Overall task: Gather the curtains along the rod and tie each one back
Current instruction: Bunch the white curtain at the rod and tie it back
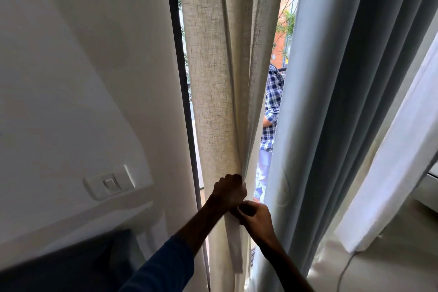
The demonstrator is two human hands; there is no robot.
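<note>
My left hand (228, 191) is fisted around the gathered beige curtain (213, 78) by the window frame (180, 66). My right hand (257, 219), fingers curled, pinches its hanging tie strip (235, 253) just below.

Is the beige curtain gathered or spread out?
Gathered. The beige curtain hangs in tight vertical folds, clutched low by the left hand and right hand.

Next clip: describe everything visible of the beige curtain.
The beige curtain looks like coarse, linen-like weave with light showing through. It hangs gathered in vertical folds between the dark window frame and a grey curtain. The left hand grips its folds; the right hand, just below, pinches a matching flat strip that hangs down its front.
</note>
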